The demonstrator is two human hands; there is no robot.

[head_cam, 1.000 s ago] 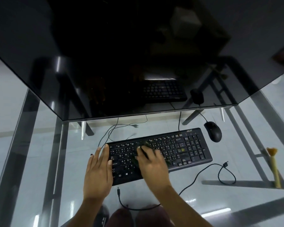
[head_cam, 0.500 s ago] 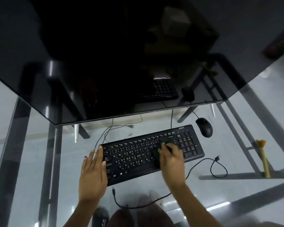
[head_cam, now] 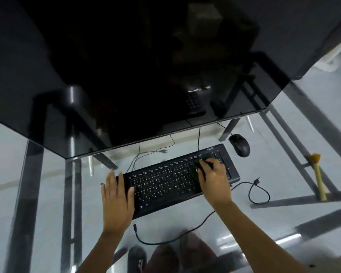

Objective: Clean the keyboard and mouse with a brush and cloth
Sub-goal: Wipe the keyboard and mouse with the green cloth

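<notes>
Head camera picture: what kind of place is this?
Most likely a computer desk at home or in an office. A big dark monitor stands on a glass table, with a black keyboard and a mouse in front. The left hand steadies the keyboard.

Right hand (head_cam: 213, 178), grip closed on dark cloth (head_cam: 194, 171), now at right end of keyboard (head_cam: 177, 180), near number pad; a second ago it pressed cloth at keyboard's middle. Sweep runs left to right across keys. Cloth mostly hidden under fingers (head_cam: 205, 163).
</notes>
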